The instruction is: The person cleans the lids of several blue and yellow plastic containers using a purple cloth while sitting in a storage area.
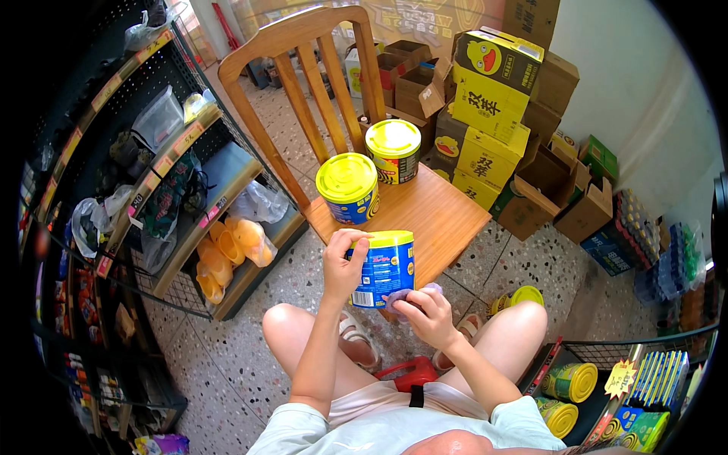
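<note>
My left hand (345,262) is closed on the upper left side of a blue canister (383,265) with a yellow lid, held tilted in front of the chair. A crumpled purple cloth (399,298) is pinched in my right hand (431,317) and touches the canister's lower right edge. Past my left hand, a second blue canister (353,208) with a yellow lid stands upright on the wooden chair (447,220). Right behind it is a dark canister (396,168) with a pale yellow lid.
Shelving (171,155) with yellow slippers (246,241) stands at the left. Cardboard boxes (489,106) are stacked behind the chair. Another yellow-lidded canister (525,296) is on the floor by my right knee. A low rack (565,353) holds more canisters. A red object (413,373) lies between my legs.
</note>
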Demonstrator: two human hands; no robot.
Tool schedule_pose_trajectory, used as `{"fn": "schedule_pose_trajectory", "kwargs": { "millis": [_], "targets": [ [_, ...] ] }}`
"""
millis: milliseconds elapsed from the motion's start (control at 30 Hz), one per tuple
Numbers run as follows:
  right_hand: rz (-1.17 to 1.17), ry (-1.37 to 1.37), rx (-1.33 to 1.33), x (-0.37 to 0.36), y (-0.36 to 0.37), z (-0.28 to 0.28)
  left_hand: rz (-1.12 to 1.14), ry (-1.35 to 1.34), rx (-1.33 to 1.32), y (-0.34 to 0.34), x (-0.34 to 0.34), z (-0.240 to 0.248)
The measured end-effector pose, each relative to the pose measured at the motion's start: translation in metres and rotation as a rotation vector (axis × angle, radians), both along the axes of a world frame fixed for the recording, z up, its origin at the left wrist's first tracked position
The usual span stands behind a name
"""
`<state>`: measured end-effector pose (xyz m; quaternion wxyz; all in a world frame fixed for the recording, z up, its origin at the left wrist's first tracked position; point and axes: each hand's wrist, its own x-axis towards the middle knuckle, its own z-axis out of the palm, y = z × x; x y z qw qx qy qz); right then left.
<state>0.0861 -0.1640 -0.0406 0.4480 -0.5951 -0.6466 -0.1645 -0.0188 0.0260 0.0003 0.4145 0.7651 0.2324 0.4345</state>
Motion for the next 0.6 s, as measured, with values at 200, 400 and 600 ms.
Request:
{"fn": "schedule_pose_trajectory", "kwargs": {
  "millis": [200, 400, 600],
  "targets": [
    [0.002, -0.08, -0.013, 0.0, -0.008, 0.014, -0.086, -0.124, -0.133, -0.005, 0.006, -0.011],
    [0.028, -0.043, -0.063, 0.001, -0.01, 0.034, -0.139, -0.164, -0.197, -0.004, 0.01, -0.022],
    [0.035, 0.048, -0.128, 0.012, 0.01, 0.056, -0.125, -0.172, -0.244, -0.001, 0.008, -0.027]
  ]
}}
